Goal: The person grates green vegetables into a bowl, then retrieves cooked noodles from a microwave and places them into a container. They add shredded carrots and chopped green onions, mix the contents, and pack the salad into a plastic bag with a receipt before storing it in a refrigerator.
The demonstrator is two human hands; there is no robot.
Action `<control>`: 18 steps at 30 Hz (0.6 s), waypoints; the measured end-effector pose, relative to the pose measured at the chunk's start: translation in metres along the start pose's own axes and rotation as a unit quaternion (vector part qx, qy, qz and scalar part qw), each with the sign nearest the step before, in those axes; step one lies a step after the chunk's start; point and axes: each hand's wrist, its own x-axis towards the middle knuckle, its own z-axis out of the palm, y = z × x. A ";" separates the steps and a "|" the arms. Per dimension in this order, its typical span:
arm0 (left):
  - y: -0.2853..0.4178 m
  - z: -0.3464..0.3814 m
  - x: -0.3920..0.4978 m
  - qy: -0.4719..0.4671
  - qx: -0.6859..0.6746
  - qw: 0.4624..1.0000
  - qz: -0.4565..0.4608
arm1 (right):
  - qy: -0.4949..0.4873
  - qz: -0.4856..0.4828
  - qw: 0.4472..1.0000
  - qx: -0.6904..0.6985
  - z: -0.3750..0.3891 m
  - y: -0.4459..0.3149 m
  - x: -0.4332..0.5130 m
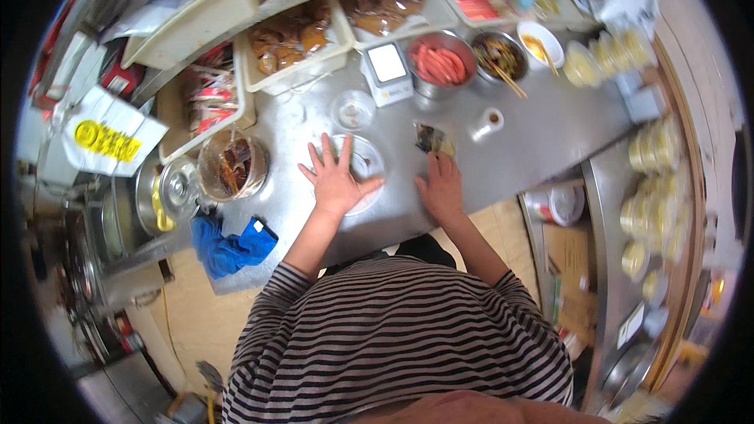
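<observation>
My left hand [337,184] is spread wide, palm down, over a round pale lid or shallow dish [372,156] on the stainless steel table [406,188]. It covers much of that disc and holds nothing. A small clear round tub or lid [353,109] lies just beyond its fingertips. My right hand [443,188] rests palm down to the right, its fingertips at a small yellowish-green piece [447,148]. That piece lies against a dark packet or scrap [429,137]. Whether the right fingers grip anything is unclear.
Along the back are a kitchen scale [389,73], a bowl of pink sausages [443,65], a bowl of dark food with chopsticks [498,58] and plastic bins [294,73]. A brown-filled tub [232,165] and blue cloth [232,247] lie left. Stacked lidded cups [654,206] stand right.
</observation>
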 end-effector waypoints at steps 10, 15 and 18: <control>0.018 0.016 0.001 -0.040 0.055 0.997 -0.023 | -0.037 -0.113 0.990 -0.072 0.025 0.053 0.085; 0.035 0.017 0.011 0.008 -0.003 0.999 -0.034 | 0.105 -0.198 0.968 0.111 0.009 0.047 0.106; 0.020 0.008 0.002 0.181 -0.069 0.980 -0.046 | 0.103 -0.223 0.963 0.112 -0.013 0.036 0.127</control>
